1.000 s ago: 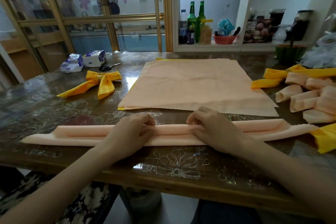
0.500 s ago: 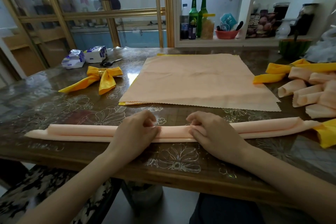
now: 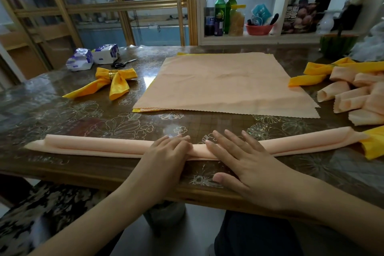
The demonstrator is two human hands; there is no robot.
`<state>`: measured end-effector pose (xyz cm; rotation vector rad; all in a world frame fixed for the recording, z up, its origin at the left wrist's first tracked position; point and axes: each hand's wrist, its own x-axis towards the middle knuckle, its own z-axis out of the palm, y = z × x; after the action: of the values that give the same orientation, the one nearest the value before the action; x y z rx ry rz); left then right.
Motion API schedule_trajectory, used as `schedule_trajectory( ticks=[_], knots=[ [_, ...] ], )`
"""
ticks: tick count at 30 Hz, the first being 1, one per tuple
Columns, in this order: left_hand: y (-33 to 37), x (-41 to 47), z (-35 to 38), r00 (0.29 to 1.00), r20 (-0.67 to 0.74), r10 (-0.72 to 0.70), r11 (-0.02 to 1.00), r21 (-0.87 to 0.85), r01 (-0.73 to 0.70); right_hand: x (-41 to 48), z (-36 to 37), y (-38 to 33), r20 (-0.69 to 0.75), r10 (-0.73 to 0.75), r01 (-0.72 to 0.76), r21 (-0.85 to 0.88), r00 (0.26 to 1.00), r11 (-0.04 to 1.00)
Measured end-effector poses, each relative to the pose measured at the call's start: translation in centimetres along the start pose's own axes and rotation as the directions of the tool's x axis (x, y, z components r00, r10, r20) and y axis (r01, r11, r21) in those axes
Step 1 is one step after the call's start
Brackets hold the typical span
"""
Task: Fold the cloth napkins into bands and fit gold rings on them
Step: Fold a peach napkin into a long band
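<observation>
Uncurled since 0.5 s earlier: left hand (image 3: pixel 166 153), right hand (image 3: pixel 247 164), fingers straight, pressing flat on peach napkin band (image 3: pixel 93 146).

A home dining room: floral-covered table (image 3: pixel 62 118), gold-framed glass doors (image 3: pixel 99 27), shelf (image 3: pixel 291 36) of green bottles (image 3: pixel 220 8) and food packets.

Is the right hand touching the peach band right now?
Touching. In the head view the right hand lies flat across the band, fingers straight, with no gap between them.
</observation>
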<state>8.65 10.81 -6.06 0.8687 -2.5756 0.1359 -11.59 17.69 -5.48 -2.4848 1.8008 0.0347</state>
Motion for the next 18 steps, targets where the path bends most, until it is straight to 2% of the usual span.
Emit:
schedule_trajectory(
  ticks=[3,5,7,8,10,14,16,18],
  knots=[
    [0.6,0.4,-1.2,0.992,0.109,-0.069,0.993,-0.093,0.079,-0.1,0.3,0.1,-0.017,-0.009,0.01,0.075,1.0,0.997],
    [1.0,0.8,-1.9,0.965,0.169,-0.199,0.959,-0.17,0.228,-0.1,0.3,0.1,-0.163,0.007,0.028,0.206,0.987,0.978],
    [0.9,1.7,-2.0,0.926,0.239,-0.291,0.938,-0.117,0.325,-0.2,-0.2,0.8,-0.317,0.091,0.022,0.335,0.944,0.942],
    [0.9,2.1,-1.9,0.912,0.255,-0.321,0.932,-0.088,0.353,-0.4,-0.6,1.4,-0.337,0.134,-0.012,0.34,0.932,0.94],
    [0.9,2.6,-2.0,0.893,0.292,-0.342,0.921,-0.085,0.381,-0.8,-1.4,2.9,-0.281,0.173,-0.09,0.287,0.944,0.954],
    [0.0,4.2,-2.6,0.836,0.469,-0.284,0.903,-0.163,0.398,-2.3,-3.7,6.3,-0.013,0.309,-0.294,0.269,0.951,0.917],
    [-0.6,5.4,-2.7,0.792,0.564,-0.235,0.926,-0.119,0.359,-2.8,-5.0,7.8,0.131,0.295,-0.322,0.311,0.946,0.894],
    [-0.8,6.7,-2.4,0.773,0.592,-0.227,0.933,-0.095,0.347,-3.0,-5.9,8.8,0.205,0.271,-0.33,0.362,0.94,0.872]
  ],
)
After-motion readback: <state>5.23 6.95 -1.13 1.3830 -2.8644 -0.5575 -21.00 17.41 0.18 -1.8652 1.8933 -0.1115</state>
